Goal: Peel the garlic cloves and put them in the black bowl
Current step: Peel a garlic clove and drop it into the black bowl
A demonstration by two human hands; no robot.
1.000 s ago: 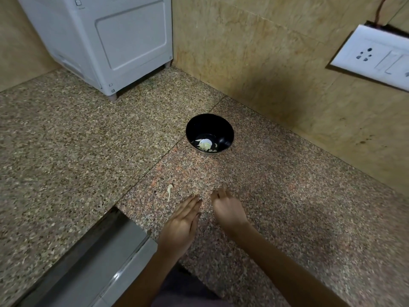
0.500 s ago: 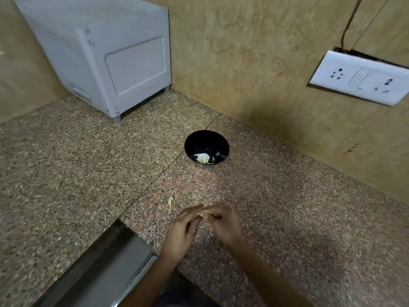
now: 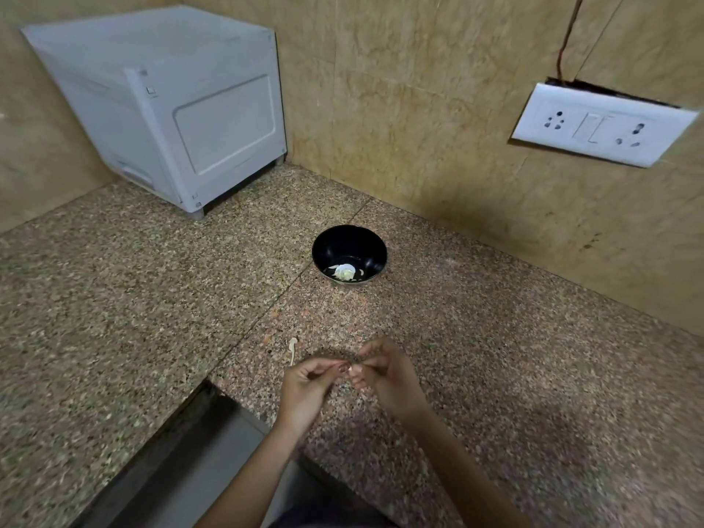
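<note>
Hands met over the near part of the counter (image 3: 495, 375), fingertips together. The left hand (image 3: 304, 390) and the right hand (image 3: 392, 377) each had thumb and fingers curled in a narrow pinch on a small pale clove (image 3: 349, 369) held between them, just above the stone. It was too small to tell whether skin was on it.

The bowl (image 3: 349, 245) stood farther off, straight beyond the hands and well apart from them, with bare counter between. It sat just right of a seam (image 3: 282, 291) in the stone and near the far wall (image 3: 419, 127), though not touching it. Pale garlic (image 3: 344, 271) lay in its bottom, toward the near side.

A strip of peel (image 3: 292, 348) lay on the counter just left of the hands, near the left fingertips but apart from them. Near and left, the counter's edge stepped inward around a grey recess (image 3: 171, 463), its corner close under the left wrist.

A white appliance (image 3: 171, 108) filled the far left corner, well apart from the bowl, with open counter before it. To the right of hands and bowl the counter ran wide up to the wall, where a socket plate (image 3: 602, 125) hung above it.
</note>
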